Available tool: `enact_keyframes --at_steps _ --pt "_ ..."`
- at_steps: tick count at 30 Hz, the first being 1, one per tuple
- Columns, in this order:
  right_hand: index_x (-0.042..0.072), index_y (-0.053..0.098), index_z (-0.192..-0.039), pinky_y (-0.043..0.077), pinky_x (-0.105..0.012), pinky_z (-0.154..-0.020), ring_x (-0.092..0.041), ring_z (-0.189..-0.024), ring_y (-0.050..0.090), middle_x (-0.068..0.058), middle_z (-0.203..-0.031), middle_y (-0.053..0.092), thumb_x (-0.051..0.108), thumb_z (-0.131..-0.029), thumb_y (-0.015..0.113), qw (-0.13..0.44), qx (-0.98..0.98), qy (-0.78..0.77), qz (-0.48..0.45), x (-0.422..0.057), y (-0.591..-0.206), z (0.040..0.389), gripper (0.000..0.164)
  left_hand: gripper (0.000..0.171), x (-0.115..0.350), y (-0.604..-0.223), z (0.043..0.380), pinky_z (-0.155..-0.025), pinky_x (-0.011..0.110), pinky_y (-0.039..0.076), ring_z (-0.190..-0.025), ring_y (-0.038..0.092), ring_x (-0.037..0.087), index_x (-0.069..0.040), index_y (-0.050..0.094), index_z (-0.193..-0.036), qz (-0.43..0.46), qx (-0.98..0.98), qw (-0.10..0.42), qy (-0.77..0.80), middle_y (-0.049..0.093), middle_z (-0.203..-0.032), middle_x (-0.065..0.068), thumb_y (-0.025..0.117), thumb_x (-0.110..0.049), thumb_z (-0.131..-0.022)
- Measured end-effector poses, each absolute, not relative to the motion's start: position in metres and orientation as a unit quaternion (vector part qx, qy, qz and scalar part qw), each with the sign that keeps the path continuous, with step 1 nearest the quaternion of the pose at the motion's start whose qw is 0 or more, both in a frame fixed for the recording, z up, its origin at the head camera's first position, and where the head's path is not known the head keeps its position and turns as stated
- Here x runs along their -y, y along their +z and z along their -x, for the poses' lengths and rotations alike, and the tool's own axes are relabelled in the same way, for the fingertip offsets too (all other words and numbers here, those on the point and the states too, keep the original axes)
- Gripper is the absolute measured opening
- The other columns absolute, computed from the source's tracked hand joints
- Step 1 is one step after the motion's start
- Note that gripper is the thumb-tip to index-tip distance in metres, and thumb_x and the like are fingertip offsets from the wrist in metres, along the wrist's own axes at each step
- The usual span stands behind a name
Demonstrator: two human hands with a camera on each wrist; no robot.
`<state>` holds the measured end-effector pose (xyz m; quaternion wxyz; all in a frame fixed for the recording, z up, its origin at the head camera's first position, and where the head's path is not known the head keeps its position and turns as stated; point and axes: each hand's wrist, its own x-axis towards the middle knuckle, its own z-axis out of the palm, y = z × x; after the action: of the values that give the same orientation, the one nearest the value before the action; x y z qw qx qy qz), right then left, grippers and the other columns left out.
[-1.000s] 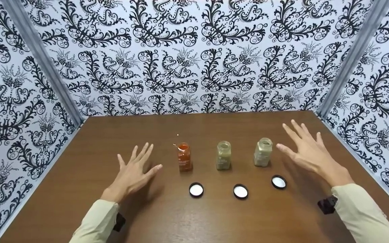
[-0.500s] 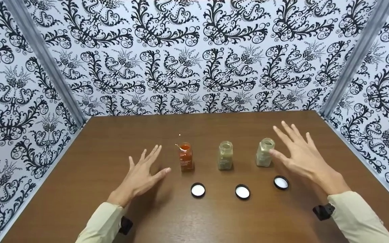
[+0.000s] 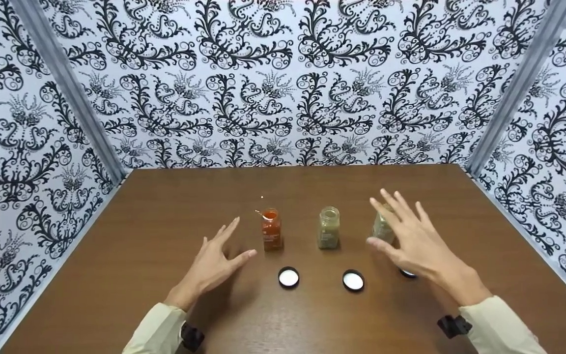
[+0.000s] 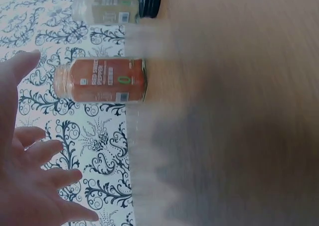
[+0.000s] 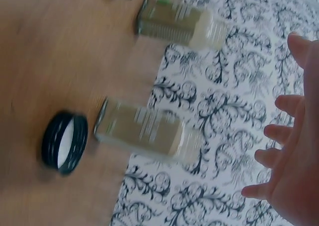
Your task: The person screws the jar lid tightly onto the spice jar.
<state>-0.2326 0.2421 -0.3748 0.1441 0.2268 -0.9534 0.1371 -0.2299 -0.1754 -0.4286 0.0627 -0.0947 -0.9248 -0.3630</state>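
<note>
My left hand (image 3: 211,265) hovers over the table, fingers spread, left of an uncapped jar of red powder (image 3: 271,233); the left wrist view shows its label reading red sweet pepper (image 4: 107,80). A jar of greenish powder (image 3: 328,231) stands uncapped in the middle. My right hand (image 3: 415,243) hangs with spread fingers in front of a second greenish jar (image 3: 381,231), which it partly hides in the head view. In the right wrist view this jar (image 5: 144,129) stands apart from the fingers. Neither hand holds anything.
Black lids with white linings lie in front of the jars: a left lid (image 3: 289,278), a middle lid (image 3: 353,280) and a right lid (image 3: 408,273), mostly covered by my right hand. Patterned walls (image 3: 283,83) enclose the brown tabletop (image 3: 175,196) at the back and sides.
My right hand has moved left, from beside the right jar to in front of it, covering part of the jar and its lid. My left hand has shifted right, toward the red jar.
</note>
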Motion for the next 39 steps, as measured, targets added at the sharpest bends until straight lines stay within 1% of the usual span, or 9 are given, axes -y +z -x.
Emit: enact_keyframes --at_steps 5,11,15,20,22,25,29,33,39 --pt "0.024 0.023 -0.160 0.009 -0.062 -0.124 -0.036 -0.156 0.010 -0.005 -0.170 0.010 0.059 -0.096 0.055 0.145 0.949 0.140 -0.244 -0.224 -0.379 0.227 0.080 0.082 0.168 -0.430 0.228 -0.122 0.064 0.018 -0.146 0.039 0.035 -0.019 0.043 -0.153 0.096 0.916 0.087 -0.380 0.046 -0.155 0.015 0.076 -0.051 -0.085" --pt "0.023 0.025 -0.159 0.013 -0.059 -0.124 -0.030 -0.156 0.013 0.000 -0.170 0.008 0.059 -0.095 0.056 0.141 0.941 0.157 -0.265 -0.201 -0.387 0.220 0.081 0.078 0.160 -0.433 0.226 -0.115 0.053 0.039 -0.140 0.049 0.033 -0.021 0.049 -0.149 0.091 0.896 0.105 -0.421 0.052 -0.151 0.010 0.080 -0.045 -0.082" --pt "0.017 0.033 -0.157 0.016 -0.059 -0.123 -0.031 -0.155 0.021 -0.003 -0.168 0.019 0.057 -0.094 0.060 0.147 0.928 0.196 -0.279 -0.184 -0.392 0.218 0.079 0.077 0.156 -0.435 0.227 -0.112 0.051 0.043 -0.137 0.052 0.031 -0.019 0.052 -0.147 0.080 0.885 0.104 -0.447 0.056 -0.148 0.009 0.082 -0.045 -0.081" --pt "0.017 0.043 -0.153 0.031 -0.064 -0.115 -0.039 -0.144 0.040 -0.007 -0.162 0.036 0.053 -0.092 0.065 0.149 0.910 0.251 -0.294 -0.164 -0.394 0.216 0.074 0.075 0.147 -0.439 0.230 -0.102 0.052 0.052 -0.126 0.060 0.038 -0.016 0.053 -0.146 0.074 0.856 0.097 -0.503 0.060 -0.142 0.015 0.082 -0.040 -0.082" --pt "0.018 0.044 -0.152 0.034 -0.064 -0.114 -0.038 -0.142 0.044 -0.004 -0.160 0.038 0.054 -0.092 0.065 0.133 0.908 0.263 -0.299 -0.157 -0.396 0.215 0.072 0.075 0.142 -0.441 0.231 -0.099 0.052 0.053 -0.124 0.061 0.041 -0.014 0.052 -0.146 0.072 0.842 0.101 -0.525 0.061 -0.140 0.017 0.083 -0.038 -0.082" --pt "0.019 0.045 -0.151 0.038 -0.056 -0.115 -0.031 -0.141 0.047 0.000 -0.158 0.040 0.054 -0.092 0.065 0.107 0.907 0.271 -0.304 -0.148 -0.400 0.216 0.071 0.073 0.136 -0.444 0.231 -0.098 0.052 0.053 -0.125 0.060 0.040 -0.012 0.054 -0.144 0.068 0.829 0.118 -0.543 0.062 -0.138 0.016 0.084 -0.035 -0.081" --pt "0.016 0.049 -0.147 0.046 -0.045 -0.111 -0.026 -0.134 0.055 -0.002 -0.150 0.048 0.054 -0.092 0.065 0.104 0.906 0.259 -0.317 -0.137 -0.406 0.219 0.068 0.070 0.130 -0.448 0.234 -0.098 0.051 0.053 -0.125 0.058 0.038 -0.009 0.056 -0.140 0.056 0.821 0.136 -0.552 0.061 -0.136 0.017 0.085 -0.031 -0.080" --pt "0.014 0.053 -0.144 0.048 -0.042 -0.108 -0.024 -0.128 0.058 -0.003 -0.142 0.054 0.057 -0.092 0.063 0.096 0.906 0.246 -0.331 -0.129 -0.409 0.224 0.068 0.067 0.127 -0.452 0.238 -0.098 0.049 0.054 -0.125 0.058 0.040 -0.004 0.056 -0.138 0.042 0.808 0.128 -0.574 0.057 -0.135 0.022 0.085 -0.026 -0.081" --pt "0.013 0.054 -0.143 0.051 -0.041 -0.104 -0.023 -0.122 0.062 -0.002 -0.139 0.053 0.054 -0.091 0.066 0.067 0.905 0.235 -0.348 -0.119 -0.416 0.229 0.067 0.075 0.120 -0.457 0.250 -0.100 0.049 0.053 -0.127 0.055 0.044 0.004 0.047 -0.142 0.050 0.794 0.115 -0.595 0.052 -0.138 0.027 0.085 -0.019 -0.081"
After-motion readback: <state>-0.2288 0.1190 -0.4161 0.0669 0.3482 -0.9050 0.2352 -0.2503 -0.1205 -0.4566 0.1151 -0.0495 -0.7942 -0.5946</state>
